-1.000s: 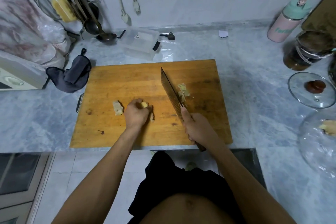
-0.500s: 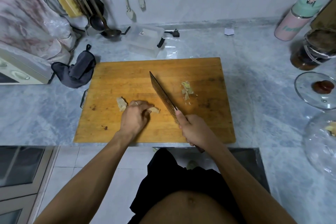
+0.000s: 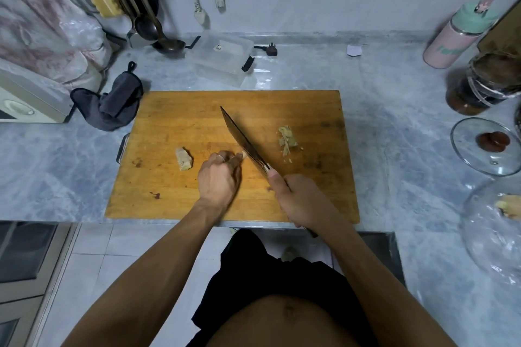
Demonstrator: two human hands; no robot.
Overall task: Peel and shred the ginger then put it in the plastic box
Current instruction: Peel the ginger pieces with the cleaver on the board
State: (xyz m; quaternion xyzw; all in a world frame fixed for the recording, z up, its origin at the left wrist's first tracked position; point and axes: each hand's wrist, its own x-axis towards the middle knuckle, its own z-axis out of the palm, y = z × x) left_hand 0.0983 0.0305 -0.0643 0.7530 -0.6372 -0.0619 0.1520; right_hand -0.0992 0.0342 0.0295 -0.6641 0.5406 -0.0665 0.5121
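**Slicing ginger on a wooden board at a marble counter**

I stand at a grey marbled counter that runs against a pale wall. In front of me lies a wooden cutting board, worn and stained in spots, its near edge at the counter's lip. Below the counter I see pale floor tiles and my dark shorts.

My left hand rests on the middle of the board with its fingers curled down over a small pale piece of ginger — only its tip shows past my fingertips. My right hand grips the handle of a cleaver; the dark blade slants away to the upper left, its edge down right beside the ginger I am pinning. A second chunk of ginger sits on the board just left of my left hand. To the right of the blade, apart from it, lies a small heap of peelings.

The clear plastic box stands behind the board, near the wall, with a black clasp on its side. A dark grey cloth is crumpled at the board's far left corner. Ladles and utensils hang at the back left, and two plugs dangle on the wall. On the right stand a pink and green bottle, a dark jar and a glass lid — well clear of the board.
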